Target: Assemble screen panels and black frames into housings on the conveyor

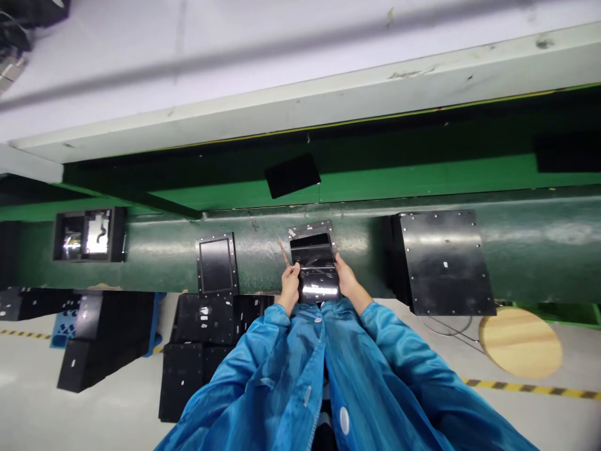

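left hand (290, 285) grips tweezers (284, 252) | right hand (346, 280) clasps black panel (314, 266)

Two bare hands, left hand (290, 285) and right hand (346, 280). Two blue smock sleeves (413, 369). One glossy black flat panel (315, 266) between the hands. One thin tan stick (284, 252) at the left hand. One black framed rectangular plate (216, 264) on the green conveyor belt (526, 250). One large black riveted square plate (444, 260). One small matte black rectangular sheet (292, 175). One open black box fixture (89, 234). One round pale wooden stool seat (520, 341). Stacked black cases (197, 341) on the floor; number unclear.
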`<action>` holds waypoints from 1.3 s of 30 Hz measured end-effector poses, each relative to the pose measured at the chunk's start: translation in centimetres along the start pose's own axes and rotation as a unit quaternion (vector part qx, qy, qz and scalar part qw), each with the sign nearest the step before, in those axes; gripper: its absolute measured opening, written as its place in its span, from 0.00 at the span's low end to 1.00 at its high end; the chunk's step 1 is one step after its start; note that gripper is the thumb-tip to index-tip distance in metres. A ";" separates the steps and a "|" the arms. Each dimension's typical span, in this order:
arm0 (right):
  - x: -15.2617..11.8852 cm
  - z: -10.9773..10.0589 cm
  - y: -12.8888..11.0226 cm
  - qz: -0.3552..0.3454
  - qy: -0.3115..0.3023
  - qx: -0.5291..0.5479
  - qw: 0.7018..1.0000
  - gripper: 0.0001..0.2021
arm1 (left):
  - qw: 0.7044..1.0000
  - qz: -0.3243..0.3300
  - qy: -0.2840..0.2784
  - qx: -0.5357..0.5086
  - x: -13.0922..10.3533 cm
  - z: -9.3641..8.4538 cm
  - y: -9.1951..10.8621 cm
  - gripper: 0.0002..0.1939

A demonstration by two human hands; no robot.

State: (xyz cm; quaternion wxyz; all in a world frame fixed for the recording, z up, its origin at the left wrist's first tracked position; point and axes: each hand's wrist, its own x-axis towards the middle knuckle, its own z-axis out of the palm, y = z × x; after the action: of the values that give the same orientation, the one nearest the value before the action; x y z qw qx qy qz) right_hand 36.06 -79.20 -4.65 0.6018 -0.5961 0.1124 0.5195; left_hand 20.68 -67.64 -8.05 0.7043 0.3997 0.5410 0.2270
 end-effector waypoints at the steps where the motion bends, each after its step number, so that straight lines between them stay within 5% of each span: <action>1: 0.4 -0.5 0.3 -0.004 0.003 -0.008 1.000 0.26 | 1.000 0.011 0.012 0.010 0.3 0.3 -0.3 0.32; 5: 2.2 -1.4 0.7 -0.126 0.097 -0.146 0.976 0.20 | 0.994 0.073 0.053 0.057 1.6 1.9 -0.2 0.30; 8: 2.8 -1.1 0.2 -0.154 0.138 -0.167 0.964 0.22 | 0.993 0.087 0.063 0.051 2.2 3.0 0.5 0.30; 13: -0.2 -2.3 -1.2 -0.140 -0.008 -0.023 0.990 0.25 | 0.995 0.027 0.027 -0.089 0.3 3.3 2.4 0.28; 17: -5.2 -3.3 -1.7 -0.124 -0.164 0.100 0.974 0.29 | 0.971 -0.003 -0.076 -0.226 -2.6 3.6 4.5 0.26; 20: -7.6 -1.2 -1.8 -0.128 -0.203 0.117 0.964 0.27 | 0.964 -0.005 -0.127 -0.235 -4.5 4.4 5.9 0.25; 22: -8.0 1.2 -2.0 -0.138 -0.166 0.118 0.969 0.21 | 0.967 0.014 -0.119 -0.227 -5.7 5.0 6.5 0.23; 25: -7.1 4.6 -3.2 -0.139 -0.090 0.146 0.975 0.17 | 0.978 0.085 -0.069 -0.180 -7.3 5.4 6.7 0.19; 28: -5.4 5.9 -5.0 -0.119 -0.081 0.161 0.976 0.18 | 0.989 0.118 -0.051 -0.074 -8.3 4.4 6.3 0.18; 31: -3.3 4.7 -6.8 -0.105 -0.089 0.156 0.978 0.16 | 0.993 0.081 -0.078 -0.037 -7.9 1.7 5.9 0.23; 35: 0.8 1.1 -9.0 -0.066 -0.069 0.107 0.990 0.11 | 0.969 -0.049 -0.142 -0.197 -5.3 -2.2 6.2 0.30; 39: 5.2 -0.8 -10.2 -0.042 -0.047 0.002 0.998 0.10 | 0.942 -0.138 -0.202 -0.228 -2.2 -2.7 5.5 0.39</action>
State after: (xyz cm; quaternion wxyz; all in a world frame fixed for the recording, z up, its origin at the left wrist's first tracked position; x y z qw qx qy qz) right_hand 46.48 -74.74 -2.64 0.6287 -0.5744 0.0598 0.5208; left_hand 18.08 -65.25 -2.58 0.8954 0.1871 0.3712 0.1592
